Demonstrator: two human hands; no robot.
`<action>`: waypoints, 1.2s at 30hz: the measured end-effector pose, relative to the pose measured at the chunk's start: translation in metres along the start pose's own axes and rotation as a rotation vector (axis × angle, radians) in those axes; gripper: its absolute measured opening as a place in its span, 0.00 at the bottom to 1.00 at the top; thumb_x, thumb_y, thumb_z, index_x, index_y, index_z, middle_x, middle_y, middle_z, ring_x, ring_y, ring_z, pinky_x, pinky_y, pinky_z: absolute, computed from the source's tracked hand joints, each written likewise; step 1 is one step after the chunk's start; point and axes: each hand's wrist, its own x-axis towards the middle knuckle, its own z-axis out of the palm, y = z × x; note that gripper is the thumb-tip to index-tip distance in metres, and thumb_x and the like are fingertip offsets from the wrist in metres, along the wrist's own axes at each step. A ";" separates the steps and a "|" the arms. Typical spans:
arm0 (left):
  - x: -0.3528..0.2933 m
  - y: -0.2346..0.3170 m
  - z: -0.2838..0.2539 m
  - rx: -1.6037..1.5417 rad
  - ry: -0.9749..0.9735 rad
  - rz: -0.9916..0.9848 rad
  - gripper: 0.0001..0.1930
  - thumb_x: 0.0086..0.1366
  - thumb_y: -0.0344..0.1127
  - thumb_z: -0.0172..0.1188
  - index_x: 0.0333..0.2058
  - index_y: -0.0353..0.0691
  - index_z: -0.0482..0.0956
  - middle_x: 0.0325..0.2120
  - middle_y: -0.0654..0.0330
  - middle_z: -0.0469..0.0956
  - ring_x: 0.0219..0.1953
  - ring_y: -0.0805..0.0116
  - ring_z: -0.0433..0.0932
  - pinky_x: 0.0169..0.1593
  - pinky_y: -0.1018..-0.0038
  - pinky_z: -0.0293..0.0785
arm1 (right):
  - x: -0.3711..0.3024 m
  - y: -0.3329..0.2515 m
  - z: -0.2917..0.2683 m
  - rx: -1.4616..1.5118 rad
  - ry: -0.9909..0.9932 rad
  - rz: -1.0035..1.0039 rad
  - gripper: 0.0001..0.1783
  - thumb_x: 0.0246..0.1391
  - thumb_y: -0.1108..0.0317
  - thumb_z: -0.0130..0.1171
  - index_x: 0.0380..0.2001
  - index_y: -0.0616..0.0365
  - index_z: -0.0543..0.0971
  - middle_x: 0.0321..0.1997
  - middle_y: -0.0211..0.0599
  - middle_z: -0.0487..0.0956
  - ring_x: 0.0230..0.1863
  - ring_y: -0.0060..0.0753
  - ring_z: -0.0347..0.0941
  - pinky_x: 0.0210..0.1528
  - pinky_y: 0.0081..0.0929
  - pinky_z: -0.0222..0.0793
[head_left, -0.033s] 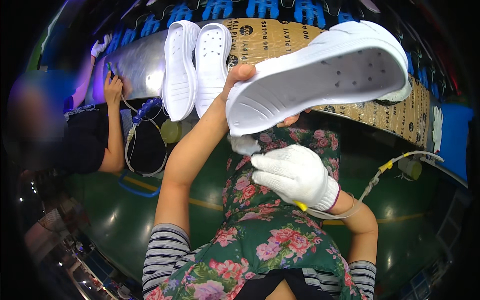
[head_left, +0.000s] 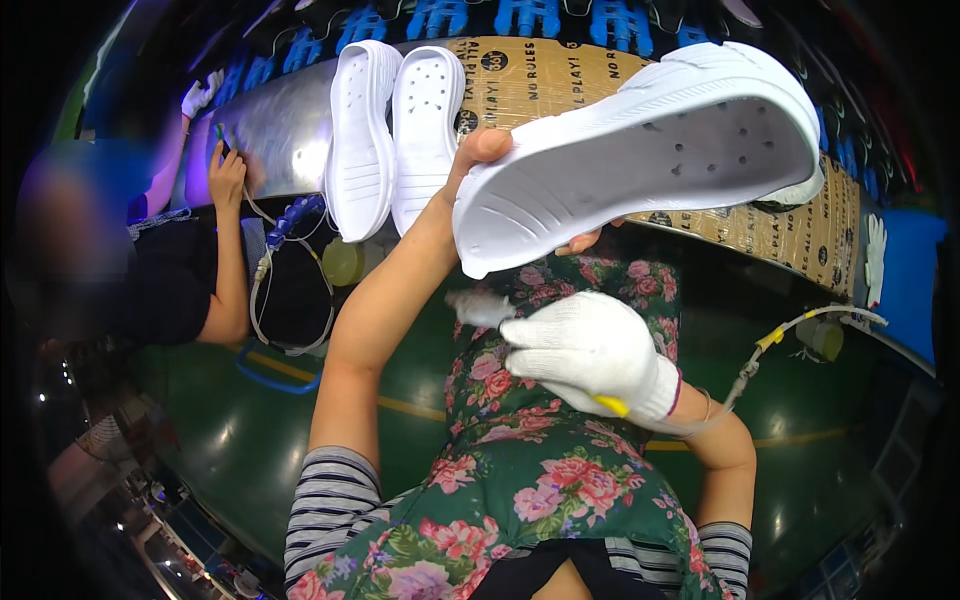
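My bare left hand [head_left: 485, 150] grips a white shoe sole [head_left: 640, 175] by its narrower end, thumb on top and fingertips showing beneath. The sole is tilted, so its hollow inner face with small holes and ridges is turned toward me. Below it, apart from the sole, my right hand [head_left: 590, 345] in a white knit glove is closed round a hose-fed brush. Whitish, blurred bristles of the brush [head_left: 480, 308] stick out past the fingertips, and a yellow piece shows under the palm. The rest of the handle is hidden in the glove.
Two white soles [head_left: 360, 140] lie side by side on the metal bench, beside printed cardboard [head_left: 520, 85]. A pale hose [head_left: 745, 375] runs from my right hand to the bench's right side. At left, a co-worker's arm [head_left: 228, 250] reaches over the bench. Blue clamps [head_left: 525, 18] line the back.
The brush's bristles have shifted slightly left and down, and the yellow piece a little right. The sole in my left hand has barely moved.
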 end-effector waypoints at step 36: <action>-0.019 -0.022 0.051 -0.081 0.175 0.295 0.66 0.51 0.60 0.80 0.75 0.27 0.49 0.65 0.29 0.66 0.59 0.29 0.77 0.58 0.35 0.80 | -0.023 0.001 -0.090 0.541 0.712 0.373 0.08 0.45 0.83 0.72 0.32 0.65 0.87 0.44 0.52 0.88 0.43 0.37 0.85 0.48 0.32 0.81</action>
